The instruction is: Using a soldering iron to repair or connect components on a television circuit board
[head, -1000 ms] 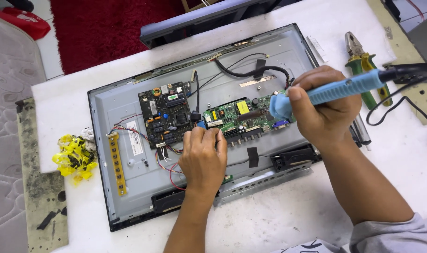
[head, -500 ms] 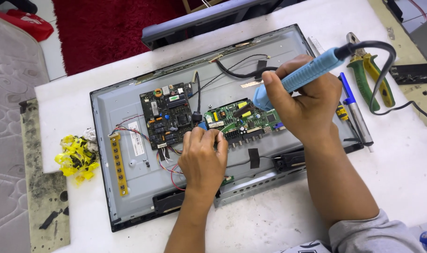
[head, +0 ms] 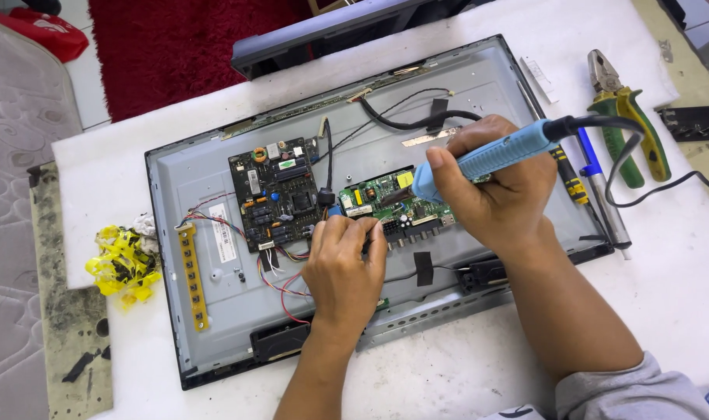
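White cloth covers the table (head: 642, 311), and on it lies the opened flat-screen set (head: 214, 311), back panel off, its long side running from the left edge of the table toward the right. My right hand (head: 498, 194) is wrapped firmly round the blue soldering iron (head: 487, 159) — handle slanting up toward the far right corner, cord trailing off that way, tip pointing down-left onto the small green circuit board (head: 389, 204) at the middle of the set. My left hand (head: 343, 268) sits just beside that board on its near-left side, fingers curled down and pressed at its edge; I cannot tell whether they pinch anything. So the green board lies between my two hands, its long axis along the set, and the iron's tip is the nearer thing to it. Left of it sits the larger black circuit board (head: 278, 190), red and white wires looping from its near edge. Over by the right edge of the table — green-handled pliers (head: 630, 120) and a blue screwdriver (head: 595, 183), well apart from my hands. Near the left edge, a crumpled yellow bundle (head: 121, 264). Beyond the far edge, a red rug (head: 176, 47) on the floor.
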